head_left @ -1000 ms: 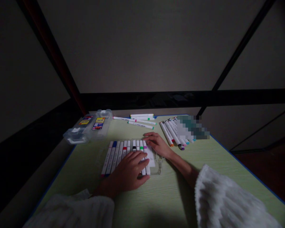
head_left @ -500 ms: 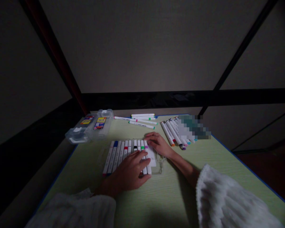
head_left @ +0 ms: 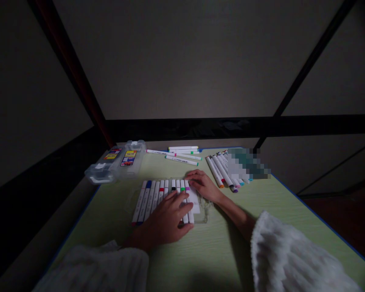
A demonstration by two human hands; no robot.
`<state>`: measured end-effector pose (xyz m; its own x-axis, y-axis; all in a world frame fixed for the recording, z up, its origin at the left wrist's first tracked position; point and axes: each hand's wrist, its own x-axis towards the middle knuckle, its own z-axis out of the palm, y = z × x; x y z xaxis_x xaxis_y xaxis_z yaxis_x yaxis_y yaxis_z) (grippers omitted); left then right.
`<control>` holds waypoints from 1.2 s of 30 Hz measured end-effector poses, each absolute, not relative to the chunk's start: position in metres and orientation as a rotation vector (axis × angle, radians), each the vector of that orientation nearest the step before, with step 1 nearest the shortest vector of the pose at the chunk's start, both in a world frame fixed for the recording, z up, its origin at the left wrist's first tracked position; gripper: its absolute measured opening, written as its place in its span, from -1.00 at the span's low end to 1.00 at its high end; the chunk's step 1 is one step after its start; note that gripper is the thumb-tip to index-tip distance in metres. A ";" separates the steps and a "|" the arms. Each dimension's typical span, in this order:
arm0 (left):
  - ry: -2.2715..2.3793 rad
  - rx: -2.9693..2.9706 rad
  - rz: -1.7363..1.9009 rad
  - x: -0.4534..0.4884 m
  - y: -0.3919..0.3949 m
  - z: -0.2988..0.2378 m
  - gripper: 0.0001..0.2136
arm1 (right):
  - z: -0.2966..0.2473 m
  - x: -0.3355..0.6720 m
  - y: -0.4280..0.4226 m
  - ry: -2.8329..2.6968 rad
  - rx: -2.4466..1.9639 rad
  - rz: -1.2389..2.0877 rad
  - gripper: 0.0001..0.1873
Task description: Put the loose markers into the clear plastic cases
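A row of white markers (head_left: 145,202) with coloured bands lies side by side in a clear plastic tray (head_left: 204,217) in front of me. My left hand (head_left: 168,219) rests palm down over the middle and right of the row, fingers spread across the markers, hiding part of them. At the top right corner of the row is my right hand (head_left: 203,186), its fingers stretched leftward beside the upper end of the purple-banded marker (head_left: 187,188). Neither hand is wrapped round a marker. Under the right hand, a white piece (head_left: 195,202) shows in the tray beside the last marker.
Clear plastic cases (head_left: 101,173) with coloured labels stand at the table's left back. Several loose markers (head_left: 181,161) lie at the far edge. Another pile of markers (head_left: 222,170) lies to the right, partly covered by a pixelated patch. The green table (head_left: 219,251) has a blue edge.
Almost nothing differs. My left hand's fingers have shifted very slightly over the markers, while the right hand stays in place.
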<state>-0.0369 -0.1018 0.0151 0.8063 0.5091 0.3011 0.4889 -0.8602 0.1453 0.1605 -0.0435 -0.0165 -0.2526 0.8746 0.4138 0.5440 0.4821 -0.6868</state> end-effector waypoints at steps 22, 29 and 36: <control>0.926 3.012 0.524 -0.038 -0.098 0.013 -0.67 | -0.016 0.157 -0.041 -1.634 -1.178 0.482 -0.86; 0.822 3.020 0.711 -0.036 -0.102 0.021 -0.72 | -0.016 0.159 -0.025 -1.496 -1.325 0.337 -0.87; 0.862 2.953 1.031 -0.034 -0.104 0.021 -0.88 | -0.023 0.163 -0.006 -1.531 -1.412 0.184 -0.79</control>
